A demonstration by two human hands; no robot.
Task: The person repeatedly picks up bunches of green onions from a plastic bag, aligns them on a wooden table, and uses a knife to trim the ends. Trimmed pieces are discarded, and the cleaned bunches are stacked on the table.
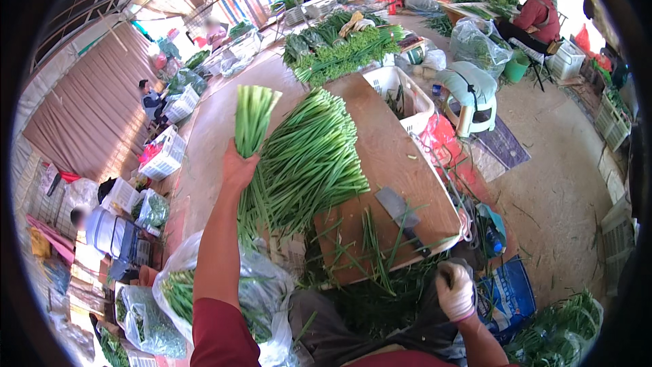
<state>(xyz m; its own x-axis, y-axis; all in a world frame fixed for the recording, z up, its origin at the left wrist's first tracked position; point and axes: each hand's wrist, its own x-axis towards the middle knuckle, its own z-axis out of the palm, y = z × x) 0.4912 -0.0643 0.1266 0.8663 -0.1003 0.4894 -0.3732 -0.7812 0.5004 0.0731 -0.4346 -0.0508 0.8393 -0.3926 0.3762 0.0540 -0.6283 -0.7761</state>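
My bare left hand (240, 165) grips a bunch of long green stalks (252, 117) that look like garlic chives. Its pale cut ends point up, and its leaves trail down below my fist. Just right of that hand, a broad pile of the same stalks (316, 163) covers part of a brown board (397, 153). My right hand (455, 290), in a pale work glove, rests near my right knee with its fingers curled and nothing visible in it. A cleaver (397, 207) with a dark handle lies on the board, beside loose leaves (374, 250).
A white plastic crate (420, 107) stands beyond the board's right side. Plastic bags of greens (178, 285) sit by my left leg. Bundled greens (341, 51) are heaped ahead. A cushioned stool (471, 97) stands to the right. Several people sit farther off among crates.
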